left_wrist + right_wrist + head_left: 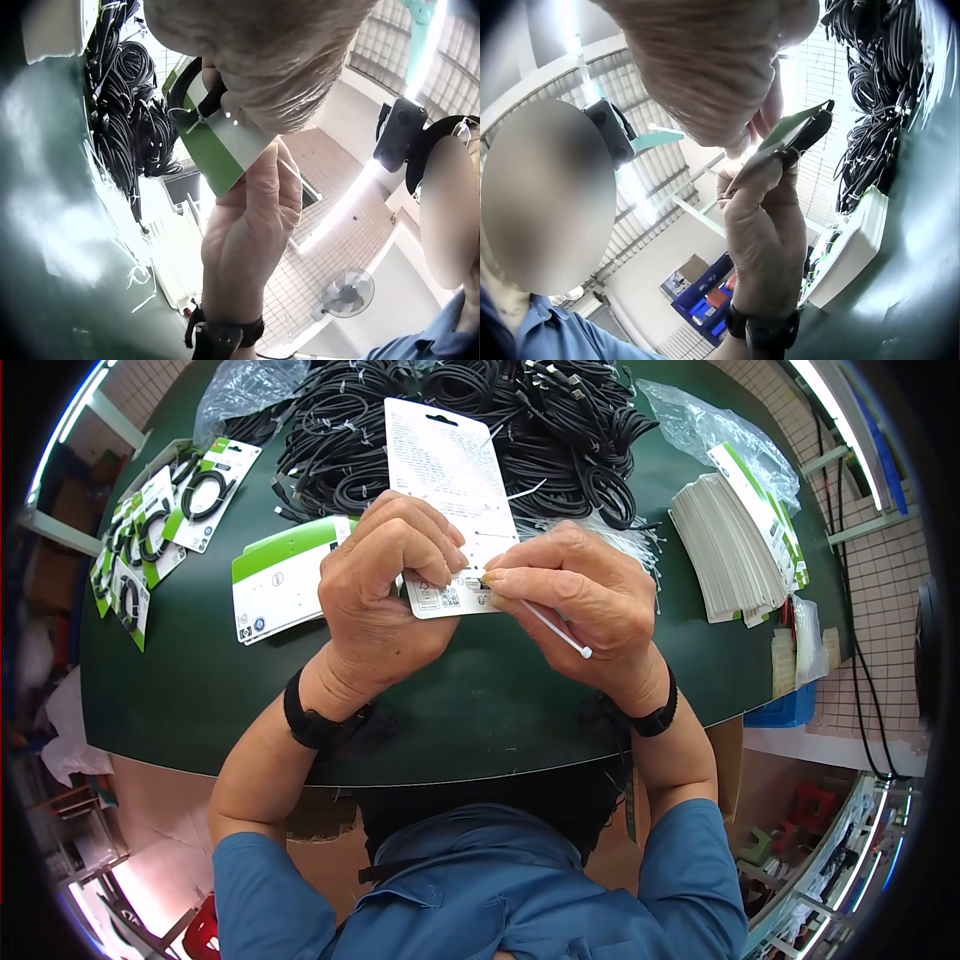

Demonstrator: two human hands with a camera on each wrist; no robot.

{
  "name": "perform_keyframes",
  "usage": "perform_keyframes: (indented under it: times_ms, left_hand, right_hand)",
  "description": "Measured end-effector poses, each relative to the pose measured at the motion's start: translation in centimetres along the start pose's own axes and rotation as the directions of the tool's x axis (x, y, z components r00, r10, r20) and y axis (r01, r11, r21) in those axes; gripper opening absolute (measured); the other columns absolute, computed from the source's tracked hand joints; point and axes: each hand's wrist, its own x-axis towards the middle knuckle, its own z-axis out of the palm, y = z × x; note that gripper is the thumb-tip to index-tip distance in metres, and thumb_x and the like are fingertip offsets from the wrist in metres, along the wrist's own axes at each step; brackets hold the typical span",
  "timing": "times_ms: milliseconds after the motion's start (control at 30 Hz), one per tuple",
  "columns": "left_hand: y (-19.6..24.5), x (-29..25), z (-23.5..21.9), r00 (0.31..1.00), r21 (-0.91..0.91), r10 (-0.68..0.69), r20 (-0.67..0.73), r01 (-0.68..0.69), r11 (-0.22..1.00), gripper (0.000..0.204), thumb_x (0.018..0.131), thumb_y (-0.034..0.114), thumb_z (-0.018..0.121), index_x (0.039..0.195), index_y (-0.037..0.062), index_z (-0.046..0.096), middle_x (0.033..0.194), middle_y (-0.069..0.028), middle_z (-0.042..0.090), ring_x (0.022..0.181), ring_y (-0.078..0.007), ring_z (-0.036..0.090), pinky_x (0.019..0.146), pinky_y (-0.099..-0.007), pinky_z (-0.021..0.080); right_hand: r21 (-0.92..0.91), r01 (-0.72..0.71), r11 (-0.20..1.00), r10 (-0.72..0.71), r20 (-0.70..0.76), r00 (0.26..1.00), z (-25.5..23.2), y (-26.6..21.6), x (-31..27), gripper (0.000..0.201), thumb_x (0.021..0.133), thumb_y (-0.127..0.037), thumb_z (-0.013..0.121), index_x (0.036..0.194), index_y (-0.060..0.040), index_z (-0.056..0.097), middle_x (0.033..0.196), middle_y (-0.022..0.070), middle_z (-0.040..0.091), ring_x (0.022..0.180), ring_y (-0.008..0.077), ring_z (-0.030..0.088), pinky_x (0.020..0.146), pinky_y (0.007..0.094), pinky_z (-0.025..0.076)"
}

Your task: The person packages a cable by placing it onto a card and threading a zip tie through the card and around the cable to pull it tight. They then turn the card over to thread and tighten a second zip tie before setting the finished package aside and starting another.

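Note:
My left hand (385, 580) grips the lower left of a white printed backing card (440, 470), held upright with its text side toward me. A black coiled cable (180, 94) lies against the card's green and white far face, with a white tie (196, 121) around it in the left wrist view. At the card's lower right edge, the thumb and fingers of my right hand (590, 600) pinch a white cable tie (555, 628). Its small head sticks out below the fingers. Two more thin tie ends poke out from the card's right side.
A large heap of black cables (590, 430) lies behind the card, with loose white cable ties (640, 545) at its right. Cards bearing cables (205, 495) lie at left, near a green and white card stack (275, 600). A taller card stack (715, 550) and plastic bag (720, 430) are at right.

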Motion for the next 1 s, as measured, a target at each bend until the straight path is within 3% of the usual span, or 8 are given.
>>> perform_keyframes:
  times_ms: [267,1000]
  left_hand:
    - [0.29,0.49,0.16,0.999,-0.013,-0.017,-0.028,0.017,1.000,0.039,0.068,-0.012,0.083,0.075,0.0100,0.051,0.076,-0.0037,0.066,0.078,-0.0203,0.069,0.065,-0.0280,0.052]
    - [0.25,0.45,0.23,0.999,-0.030,-0.021,-0.024,0.020,0.999,0.039,0.068,-0.009,0.085,0.074,0.0099,0.052,0.076,-0.0037,0.066,0.079,-0.0206,0.069,0.067,-0.0284,0.052]
  right_hand:
    - [-0.022,0.054,0.998,-0.055,-0.048,0.997,0.25,0.10,-0.37,0.034,0.078,0.005,0.087,0.108,-0.0060,0.077,0.095,0.0130,0.077,0.080,0.0238,0.076,0.066,0.0320,0.059]
    - [-0.045,0.066,0.997,-0.067,-0.039,0.997,0.31,-0.12,-0.33,0.035,0.077,0.006,0.087,0.108,-0.0070,0.078,0.093,0.0114,0.077,0.078,0.0220,0.075,0.064,0.0302,0.059]
